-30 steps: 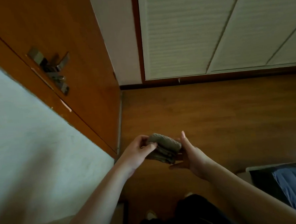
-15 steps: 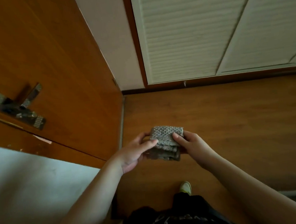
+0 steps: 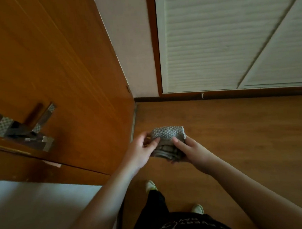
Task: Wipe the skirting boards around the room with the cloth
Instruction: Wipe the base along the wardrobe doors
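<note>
A folded grey knitted cloth (image 3: 167, 137) is held in front of me above the wooden floor. My left hand (image 3: 141, 150) pinches its left edge with thumb and fingers. My right hand (image 3: 191, 151) grips its right side, thumb on top and fingers underneath. A dark brown skirting board (image 3: 216, 94) runs along the foot of the far wall, below the white louvred doors. It lies well beyond both hands.
An open wooden door (image 3: 56, 76) with a metal handle (image 3: 23, 129) stands at the left, its edge close to my left arm. White louvred closet doors (image 3: 230, 38) fill the far wall. A small door stop (image 3: 202, 95) sticks out of the skirting. My feet (image 3: 151, 186) stand on the wooden floor (image 3: 245, 135).
The view has tilted down and nearer the door. Both hands have turned the folded cloth, and my right hand went from flat against it to gripping it.
</note>
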A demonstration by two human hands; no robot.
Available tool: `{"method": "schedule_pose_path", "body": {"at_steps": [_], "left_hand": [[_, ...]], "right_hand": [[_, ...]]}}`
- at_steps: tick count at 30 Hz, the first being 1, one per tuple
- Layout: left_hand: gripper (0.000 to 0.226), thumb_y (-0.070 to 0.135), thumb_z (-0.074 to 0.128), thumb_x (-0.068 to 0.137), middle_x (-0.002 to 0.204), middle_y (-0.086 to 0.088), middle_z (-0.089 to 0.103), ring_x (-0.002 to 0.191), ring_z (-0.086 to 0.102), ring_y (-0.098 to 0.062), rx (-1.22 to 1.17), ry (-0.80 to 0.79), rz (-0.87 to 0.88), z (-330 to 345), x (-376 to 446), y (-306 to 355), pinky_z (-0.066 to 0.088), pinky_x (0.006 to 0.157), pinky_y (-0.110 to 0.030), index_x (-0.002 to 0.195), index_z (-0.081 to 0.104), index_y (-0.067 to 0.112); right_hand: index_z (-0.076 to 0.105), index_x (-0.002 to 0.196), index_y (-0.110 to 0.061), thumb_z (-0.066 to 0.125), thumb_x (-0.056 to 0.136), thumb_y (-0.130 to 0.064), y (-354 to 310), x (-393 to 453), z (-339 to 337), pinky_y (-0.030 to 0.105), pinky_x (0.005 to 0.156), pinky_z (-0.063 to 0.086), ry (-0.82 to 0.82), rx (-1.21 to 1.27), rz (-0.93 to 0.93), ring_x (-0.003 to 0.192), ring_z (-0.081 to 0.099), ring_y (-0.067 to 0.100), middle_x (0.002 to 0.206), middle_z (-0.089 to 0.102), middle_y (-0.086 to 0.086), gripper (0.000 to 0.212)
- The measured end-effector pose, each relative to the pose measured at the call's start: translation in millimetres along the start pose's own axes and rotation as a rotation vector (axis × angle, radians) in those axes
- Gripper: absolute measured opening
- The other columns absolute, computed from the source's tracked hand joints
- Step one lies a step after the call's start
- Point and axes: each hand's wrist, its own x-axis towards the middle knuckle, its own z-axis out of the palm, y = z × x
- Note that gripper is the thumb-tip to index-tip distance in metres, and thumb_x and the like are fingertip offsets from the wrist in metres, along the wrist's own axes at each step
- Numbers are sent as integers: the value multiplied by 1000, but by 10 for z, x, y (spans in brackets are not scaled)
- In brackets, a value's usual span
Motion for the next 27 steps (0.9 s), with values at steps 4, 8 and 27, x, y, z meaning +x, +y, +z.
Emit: {"method": "schedule_pose_path", "body": {"at_steps": [4, 8, 27], "left_hand": [[19, 45, 54, 98, 103, 20, 62, 99, 62, -7, 77, -24, 43, -406, 341, -74, 54, 84, -26, 114, 53, 35], [29, 54, 48, 97, 110, 19, 59, 100, 59, -3, 49, -80, 31, -783, 650, -101, 50, 78, -18, 122, 44, 40], [52, 56, 67, 74, 125, 4, 65, 114, 64, -17, -313, -12, -58, -667, 1490, 271, 56, 95, -43, 122, 54, 41]], "right_hand": [[58, 125, -19, 37, 98, -57, -208, 436, 217, 44, 82, 58, 69, 124, 101, 106, 69, 28, 118, 69, 13, 51], [60, 129, -20, 41, 102, -43, -415, 806, 432, 39, 79, 60, 177, -4, 23, 102, 70, 23, 117, 69, 8, 40], [65, 107, -5, 57, 98, -28, -998, 1440, 21, 37, 84, 59, 172, -73, -46, 101, 70, 20, 108, 71, 9, 26]]}}
